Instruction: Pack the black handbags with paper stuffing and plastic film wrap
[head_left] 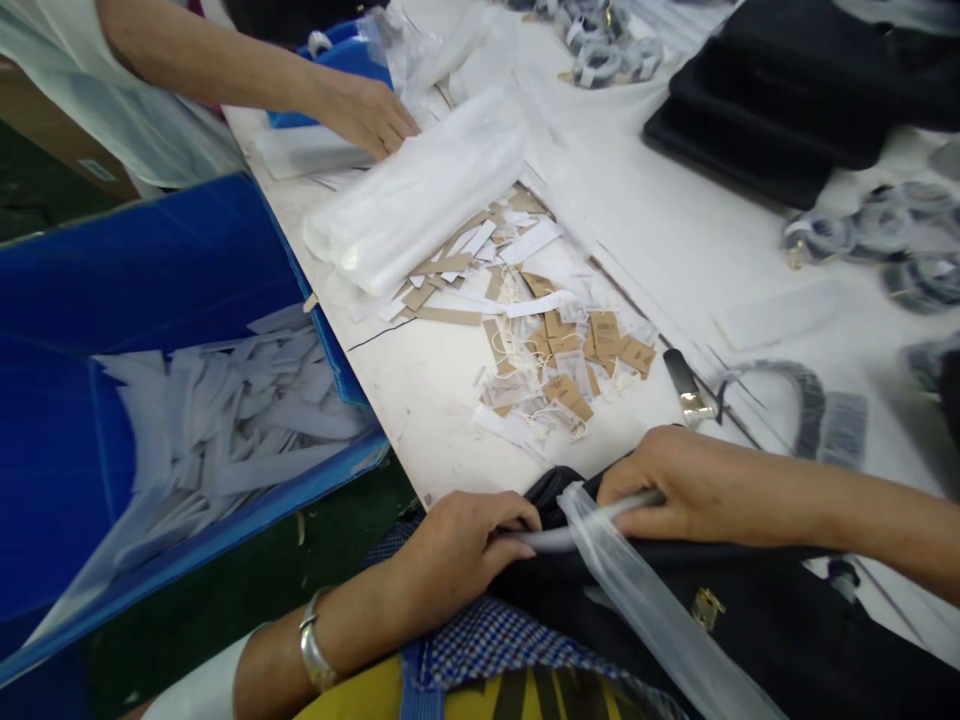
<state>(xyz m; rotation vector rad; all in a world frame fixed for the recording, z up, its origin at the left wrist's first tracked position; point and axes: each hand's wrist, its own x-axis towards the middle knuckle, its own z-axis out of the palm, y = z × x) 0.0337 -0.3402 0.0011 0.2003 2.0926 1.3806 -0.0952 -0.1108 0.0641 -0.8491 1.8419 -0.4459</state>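
Note:
My left hand (469,550), with a silver bangle at the wrist, is closed with thumb and fingers on one end of a pale grey, rod-like strip (555,540). Around the other end of that strip my right hand (660,485) is closed. It lies along the top edge of a black bag (757,610) at my lap; a gold metal clasp (706,608) shows on the bag. A long translucent plastic strip (652,600) crosses over the grey strip between my hands and hangs down the bag's front.
Paper tags (570,395) and card strips lie on the white table (420,400), beside stacked plastic bags (427,190). A co-worker's hand (367,115) touches that stack. Left is a blue bin (45,290) of white scraps. A cutter with a black handle (679,372), coiled straps (817,235) and black bags (757,120) lie right.

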